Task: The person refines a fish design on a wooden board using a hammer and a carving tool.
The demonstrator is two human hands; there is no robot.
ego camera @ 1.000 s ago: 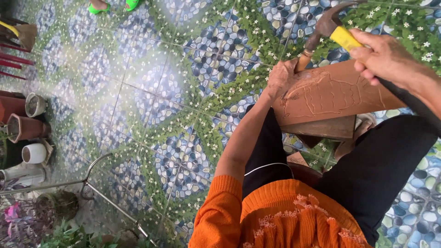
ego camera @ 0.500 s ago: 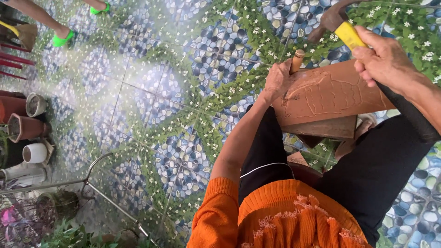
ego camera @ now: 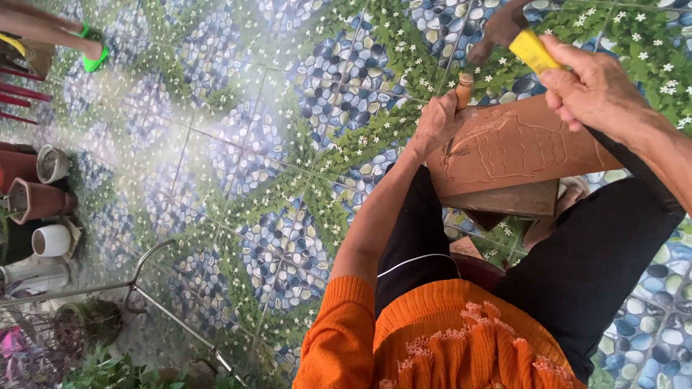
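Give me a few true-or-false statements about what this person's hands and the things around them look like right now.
1. The right hand holds a hammer with a yellow handle. True.
2. The left hand holds a paintbrush. False: it grips a wooden-handled chisel.
3. The board has carved lines. True.
4. The floor is plain grey concrete. False: it has patterned pebble-and-flower tiles.
5. Pots stand at the picture's left. True.
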